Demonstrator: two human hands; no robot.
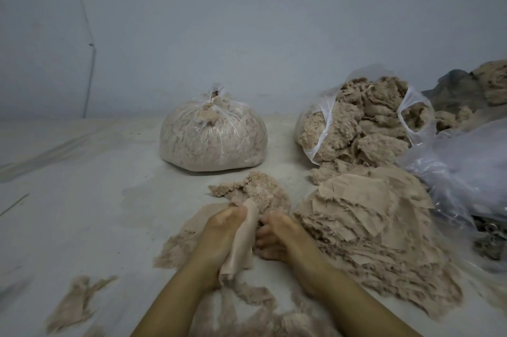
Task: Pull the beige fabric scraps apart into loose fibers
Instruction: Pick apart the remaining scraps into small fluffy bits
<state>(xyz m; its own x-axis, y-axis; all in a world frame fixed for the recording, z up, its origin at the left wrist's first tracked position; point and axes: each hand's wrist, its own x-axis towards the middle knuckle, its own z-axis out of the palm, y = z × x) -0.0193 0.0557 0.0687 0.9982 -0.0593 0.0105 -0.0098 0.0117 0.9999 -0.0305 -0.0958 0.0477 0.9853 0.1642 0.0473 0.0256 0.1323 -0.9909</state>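
A beige fabric scrap [242, 238] hangs between my two hands at the lower middle of the view. My left hand [219, 232] grips its left edge with curled fingers. My right hand [277, 235] has its fingers curled against the scrap's right side and the fluff behind it. Just beyond my hands lies a mound of loose beige fibers [255, 191]. To the right spreads a stack of flat beige fabric scraps [367, 213]. More fluff [175, 249] lies at the left of my left wrist and under my forearms.
A tied clear bag of fibers [212, 136] stands in the middle on the pale floor [82, 199]. An open bag overflowing with fibers [362, 122] lies at the right, with crumpled clear plastic [461, 169] beside it. A small scrap [76, 301] lies at lower left. The wall is behind.
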